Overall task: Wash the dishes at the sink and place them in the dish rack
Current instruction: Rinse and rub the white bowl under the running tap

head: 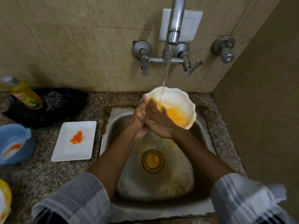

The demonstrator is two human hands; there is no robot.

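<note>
Scalloped white bowl [176,102] streaked orange, tilted under running tap water [165,76], rim gripped by left hand [139,122], flat-fingered right hand [157,122] rubbing inside, over steel sink [155,183].

You can't read any words here. The yellow soap bottle [25,94] on the counter at your left has a label [24,98] with red and green on it, but its letters are too blurry to make out. You see no numbers and no signs on anything else.
</note>
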